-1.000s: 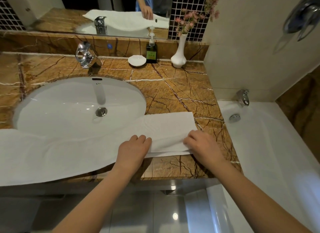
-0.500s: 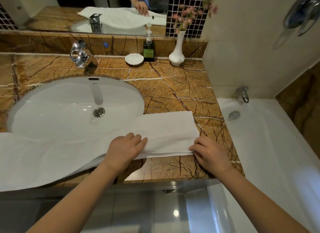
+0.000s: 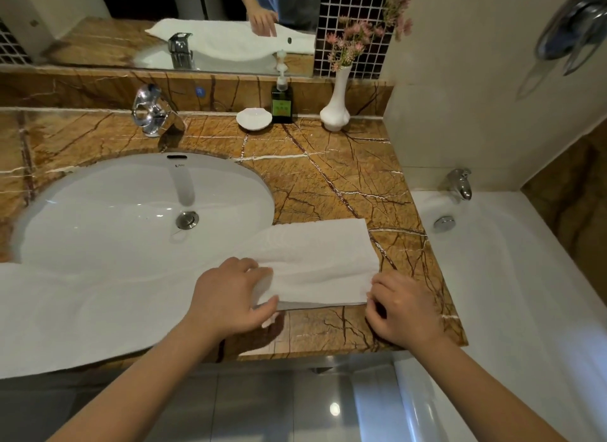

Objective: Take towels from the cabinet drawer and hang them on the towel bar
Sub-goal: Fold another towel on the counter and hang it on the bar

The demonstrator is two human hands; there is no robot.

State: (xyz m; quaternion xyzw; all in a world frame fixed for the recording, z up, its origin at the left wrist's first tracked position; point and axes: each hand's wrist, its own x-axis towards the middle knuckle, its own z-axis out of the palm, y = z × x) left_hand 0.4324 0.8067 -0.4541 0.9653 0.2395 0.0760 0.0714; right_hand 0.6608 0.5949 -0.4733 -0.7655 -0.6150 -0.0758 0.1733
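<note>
Head camera: the left hand [image 3: 230,297] grips the front edge of the white towel [image 3: 315,260], fingers on top and thumb under, and the right hand [image 3: 405,310] pinches its right front corner. The towel lies flat on the brown stone counter [image 3: 328,185] and its left part covers the front of the sink [image 3: 131,211]. At the back a white vase [image 3: 335,109] holds pink flowers [image 3: 349,43], beside a soap bottle [image 3: 281,103] and a small dish [image 3: 254,118].

The towel [image 3: 315,260] is plain white. The surface [image 3: 328,185] is orange-brown marble veined in dark brown and white. The sink [image 3: 115,218], dish [image 3: 254,118] and vase [image 3: 335,113] are white, the soap bottle [image 3: 281,104] dark green, the flowers [image 3: 354,40] pink. At upper centre, the wall tiles [image 3: 348,14] are black with white grout.
</note>
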